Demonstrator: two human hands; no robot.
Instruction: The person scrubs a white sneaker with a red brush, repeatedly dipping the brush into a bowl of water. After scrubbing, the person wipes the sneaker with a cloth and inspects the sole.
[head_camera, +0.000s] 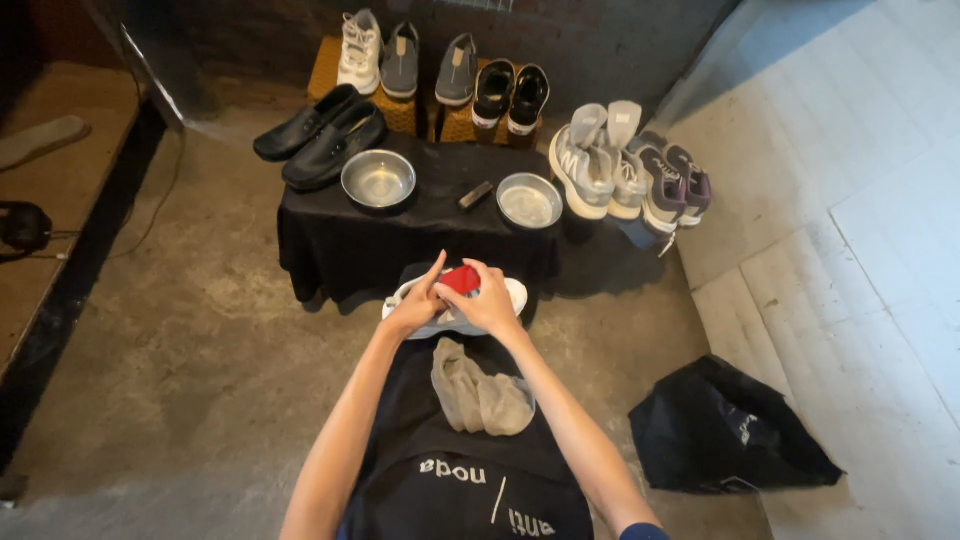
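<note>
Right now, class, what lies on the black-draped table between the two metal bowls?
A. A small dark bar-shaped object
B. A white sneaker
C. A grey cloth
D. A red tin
A: a small dark bar-shaped object lies on the black-draped table between the left metal bowl and the right metal bowl; the grey cloth rests on the person's lap instead.

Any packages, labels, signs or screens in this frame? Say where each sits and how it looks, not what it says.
No screens or signs.
Dark apron: on the person's lap at the bottom, black with white lettering and a slanted white stroke.
Black bag: on the concrete floor at the right, crumpled, with a small pale mark on its side.
Small red item: held between left hand and right hand over a white shoe; whether it is labelled cannot be told.
</note>
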